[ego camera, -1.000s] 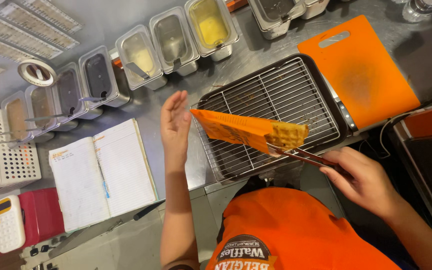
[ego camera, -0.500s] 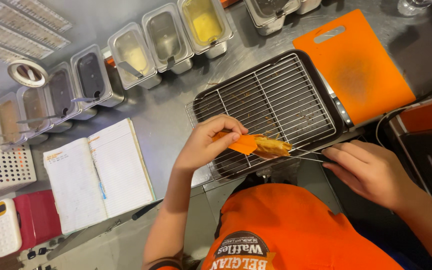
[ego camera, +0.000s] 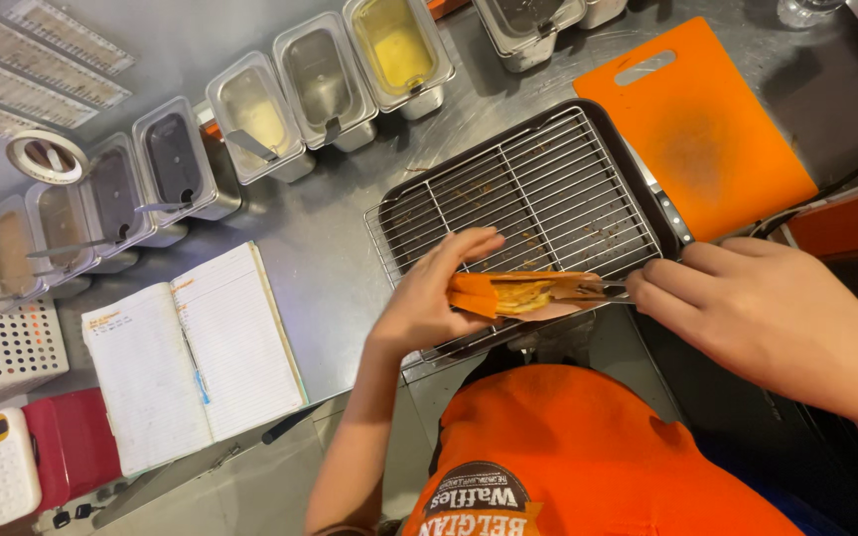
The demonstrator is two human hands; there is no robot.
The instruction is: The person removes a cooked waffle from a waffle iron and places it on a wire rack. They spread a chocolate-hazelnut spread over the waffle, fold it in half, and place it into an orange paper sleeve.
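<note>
The left hand (ego camera: pixel 429 298) grips an orange paper sleeve (ego camera: pixel 479 295) with a waffle (ego camera: pixel 523 295) tucked inside, fingers curled over its top edge. A second ago that hand was flat and open beside a wide, spread-out sleeve; now the sleeve is folded narrow around the waffle. The right hand (ego camera: pixel 747 313) pinches metal tongs (ego camera: pixel 608 289) whose tips reach into the sleeve's open end, and it sits higher and closer to the waffle than before. The bundle hangs just above the front edge of the wire rack (ego camera: pixel 538 189), which rests in a dark tray (ego camera: pixel 647 169). An open notebook (ego camera: pixel 191 357) lies to the left, the orange cutting board (ego camera: pixel 697 129) beyond the tray.
</note>
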